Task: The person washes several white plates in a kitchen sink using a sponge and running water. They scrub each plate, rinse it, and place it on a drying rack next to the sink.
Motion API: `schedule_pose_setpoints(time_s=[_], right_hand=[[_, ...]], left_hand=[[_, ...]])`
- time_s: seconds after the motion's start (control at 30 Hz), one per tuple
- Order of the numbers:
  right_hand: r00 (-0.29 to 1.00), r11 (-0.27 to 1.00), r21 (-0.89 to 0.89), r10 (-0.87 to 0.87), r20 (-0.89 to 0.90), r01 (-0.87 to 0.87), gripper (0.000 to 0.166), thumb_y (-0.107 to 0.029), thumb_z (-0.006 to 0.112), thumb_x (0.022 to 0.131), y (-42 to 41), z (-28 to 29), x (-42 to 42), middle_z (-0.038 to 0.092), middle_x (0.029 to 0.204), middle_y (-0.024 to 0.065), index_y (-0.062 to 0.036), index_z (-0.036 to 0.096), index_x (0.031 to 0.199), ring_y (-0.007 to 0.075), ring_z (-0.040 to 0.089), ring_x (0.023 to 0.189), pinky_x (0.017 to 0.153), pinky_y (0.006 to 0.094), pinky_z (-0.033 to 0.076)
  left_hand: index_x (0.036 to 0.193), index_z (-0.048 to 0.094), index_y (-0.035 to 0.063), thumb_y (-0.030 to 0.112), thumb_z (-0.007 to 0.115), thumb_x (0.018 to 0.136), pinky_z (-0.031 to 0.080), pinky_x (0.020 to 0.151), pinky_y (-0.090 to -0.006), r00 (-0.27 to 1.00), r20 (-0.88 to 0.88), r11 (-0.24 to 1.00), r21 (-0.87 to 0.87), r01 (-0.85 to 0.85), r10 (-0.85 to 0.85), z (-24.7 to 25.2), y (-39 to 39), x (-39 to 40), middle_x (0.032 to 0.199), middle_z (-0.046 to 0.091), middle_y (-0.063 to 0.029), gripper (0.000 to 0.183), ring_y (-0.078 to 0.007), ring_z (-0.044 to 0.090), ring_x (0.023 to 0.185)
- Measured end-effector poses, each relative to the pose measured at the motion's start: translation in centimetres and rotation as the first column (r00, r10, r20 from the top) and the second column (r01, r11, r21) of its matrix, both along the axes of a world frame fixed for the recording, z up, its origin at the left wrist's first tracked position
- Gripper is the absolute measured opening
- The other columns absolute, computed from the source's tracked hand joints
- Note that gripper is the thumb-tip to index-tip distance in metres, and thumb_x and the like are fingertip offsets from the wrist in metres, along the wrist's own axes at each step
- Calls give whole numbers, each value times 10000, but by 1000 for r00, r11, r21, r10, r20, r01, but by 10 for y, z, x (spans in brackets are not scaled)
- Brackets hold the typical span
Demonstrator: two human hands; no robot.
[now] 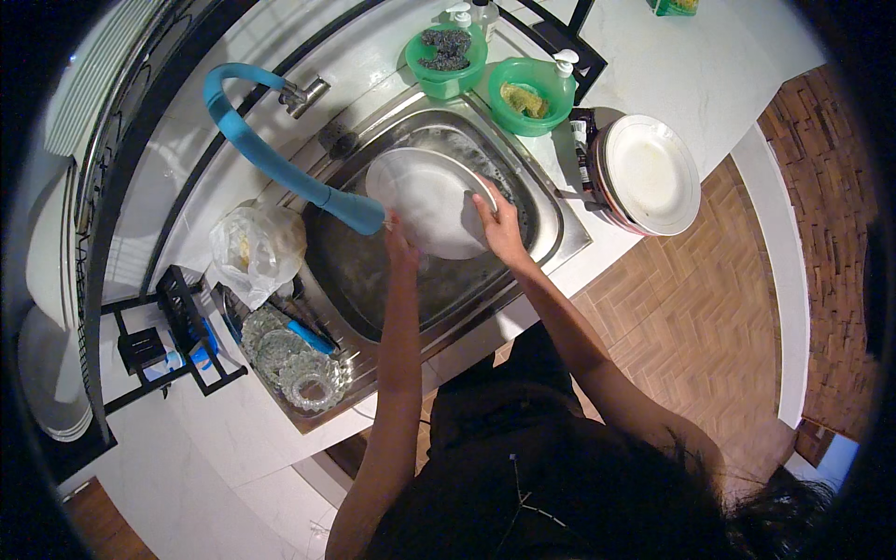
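Observation:
A white plate (430, 199) is held tilted over the stainless steel sink (350, 301). My right hand (500, 224) grips its right rim, thumb on the upper face. At the lower left edge, my left hand (402, 245) holds the plate near the end of the blue flexible faucet (301, 178). The faucet's outlet points at the plate's left side; whether water runs cannot be made out clearly. Suds cling to the far inner wall of the basin. To the right on the counter stands a stack of plates (652, 175), the top one stained.
Two green soap bowls with pumps hold a dark scourer (446, 50) and a yellow sponge (525, 100). Left of the basin are a plastic bag (255, 248), clear glass dishes (297, 364) and a blue-handled utensil (311, 338). A black dish rack (87, 231) holding plates rises at left.

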State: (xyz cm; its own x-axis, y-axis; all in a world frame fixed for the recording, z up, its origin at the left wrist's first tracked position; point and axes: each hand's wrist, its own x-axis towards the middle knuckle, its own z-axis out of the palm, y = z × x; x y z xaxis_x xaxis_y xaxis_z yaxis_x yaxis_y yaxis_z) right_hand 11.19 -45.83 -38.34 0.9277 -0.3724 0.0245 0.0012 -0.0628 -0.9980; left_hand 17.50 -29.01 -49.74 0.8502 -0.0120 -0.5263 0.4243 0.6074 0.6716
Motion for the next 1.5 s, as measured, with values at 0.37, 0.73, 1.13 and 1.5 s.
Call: schedule_pose_setpoints(time_s=[0.37, 0.73, 1.13, 1.5], right_hand=[[960, 887, 384, -185, -212, 256, 429, -199, 578, 748, 35, -79, 14, 533, 988, 110, -5, 426, 1099, 174, 514, 867, 767, 289, 399], [957, 645, -723, 278, -79, -247, 530, -383, 399, 794, 135, -57, -1, 138, 1307, 184, -187, 244, 1261, 360, 111, 1211, 906, 583, 60], [952, 594, -745, 159, -261, -303, 466, -334, 455, 783, 44, -36, 70, 392, 1169, 171, -144, 355, 1196, 323, 400, 1054, 867, 433, 334], [808, 845, 512, 407, -426, -155, 365, -66, 546, 698, -8, -19, 6, 560, 886, 113, 51, 463, 1034, 182, 543, 792, 679, 284, 438]], left_hand=[[1179, 328, 31, 390, 496, 754, 315, 887, -404, 994, 107, 998, 37, -43, 38, 58, 38, -51, 1158, 400, -118, 581, -266, 406, 1045], [1187, 311, 8, 406, 395, 815, 315, 893, -388, 973, 223, 992, 102, -76, 51, 49, 69, -54, 1154, 408, -116, 550, -271, 406, 1044], [1201, 296, 22, 391, 430, 790, 323, 881, -417, 997, 61, 998, 44, -48, 45, 73, 61, -70, 1174, 390, -127, 569, -290, 390, 1064], [1221, 266, 29, 382, 426, 796, 311, 901, -419, 991, 131, 952, -298, 66, -27, 36, 32, -60, 1199, 368, -120, 575, -286, 371, 1084]])
